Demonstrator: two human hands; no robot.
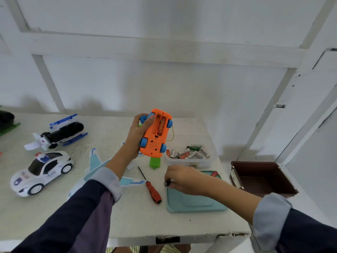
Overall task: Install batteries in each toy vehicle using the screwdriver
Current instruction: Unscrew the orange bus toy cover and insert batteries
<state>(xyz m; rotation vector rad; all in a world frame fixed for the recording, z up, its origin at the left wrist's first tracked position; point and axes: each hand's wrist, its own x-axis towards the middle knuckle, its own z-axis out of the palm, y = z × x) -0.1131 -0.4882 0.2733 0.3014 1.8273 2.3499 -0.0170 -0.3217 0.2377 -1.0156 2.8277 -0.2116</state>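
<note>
Head view: left hand (135, 137) grips orange toy car (156, 134) upturned above the table's (127, 216) far edge, battery bay open. Right hand (184, 179) pinches a small dark battery (167, 183) near the red-handled screwdriver (150, 186).

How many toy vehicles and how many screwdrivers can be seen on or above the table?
Toy vehicles: 4: orange car, police car, helicopter, airplane.
Screwdrivers: 1, the red-handled screwdriver lying on the table.
Total: 5.
</note>
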